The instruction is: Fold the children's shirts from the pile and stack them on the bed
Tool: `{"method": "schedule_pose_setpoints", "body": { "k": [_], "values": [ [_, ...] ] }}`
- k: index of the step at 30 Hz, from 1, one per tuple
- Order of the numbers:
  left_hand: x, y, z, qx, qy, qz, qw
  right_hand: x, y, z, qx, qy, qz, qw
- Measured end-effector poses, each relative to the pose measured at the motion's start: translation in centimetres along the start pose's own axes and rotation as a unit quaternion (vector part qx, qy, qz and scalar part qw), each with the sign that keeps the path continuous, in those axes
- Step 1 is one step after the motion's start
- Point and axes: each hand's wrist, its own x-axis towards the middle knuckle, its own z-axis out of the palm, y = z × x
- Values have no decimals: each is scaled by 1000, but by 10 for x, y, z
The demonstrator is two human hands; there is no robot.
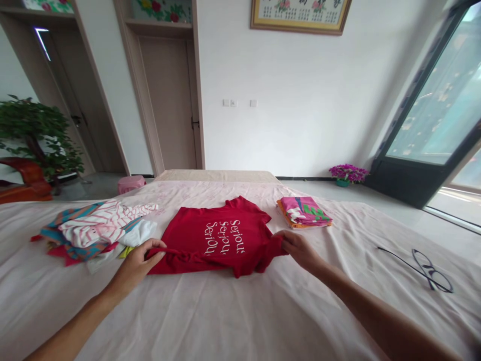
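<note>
A red T-shirt [191,228] with white lettering lies sideways on the pale bedsheet [180,311], its neck end toward the right. My left hand [145,258] pinches the near corner of its hem. At the other end, my right hand [296,245] grips the near sleeve, which is lifted a little off the bed. The shirt's near edge is bunched into folds between the two hands. Just beyond my right hand sits a small stack of folded clothes [306,210], pink on top with orange beneath. Beyond my left hand is a loose heap of clothes [93,228], striped and plain.
Dark-framed eyeglasses [430,273] lie on the sheet at the right. A pink stool [131,184] stands past the bed's far left edge. Purple flowers in a green pot [342,183] are on the floor near the glass door [432,100]. A leafy plant [35,133] stands at left.
</note>
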Motion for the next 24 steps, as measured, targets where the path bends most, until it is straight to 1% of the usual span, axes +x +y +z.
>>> {"method": "schedule_pose_setpoints", "body": {
  "k": [2,3,5,7,9,11,13,15,16,18,19,20,21,24],
  "values": [
    [13,-10,9,-36,37,-54,997,26,13,3,-18,41,63,997],
    [20,-15,15,-52,39,-81,995,37,19,4,-45,45,93,994],
    [30,-24,24,-78,31,-125,989,54,29,7,-116,31,136,983],
    [37,-29,29,-85,23,-136,987,63,34,8,-180,5,147,973],
    [39,-28,30,-78,19,-130,988,64,34,8,-223,-14,133,965],
    [37,-24,28,-78,9,-128,989,60,29,8,-240,-17,110,964],
    [31,-20,26,-97,8,-125,987,54,22,8,-217,-10,65,974],
    [22,-19,25,-121,21,-105,987,45,16,7,-141,-26,15,990],
    [17,-20,24,-129,31,-91,987,42,13,6,-87,-48,1,995],
    [8,-22,23,-132,51,-63,988,36,9,5,20,-96,3,995],
    [6,-23,23,-127,63,-51,989,35,9,5,57,-106,16,993],
    [5,-24,23,-117,73,-41,990,36,9,5,78,-100,37,991],
    [6,-25,23,-103,84,-34,991,38,10,6,86,-80,59,991],
    [16,-23,22,-51,115,-29,992,50,18,10,80,7,109,991]
  ]
}}
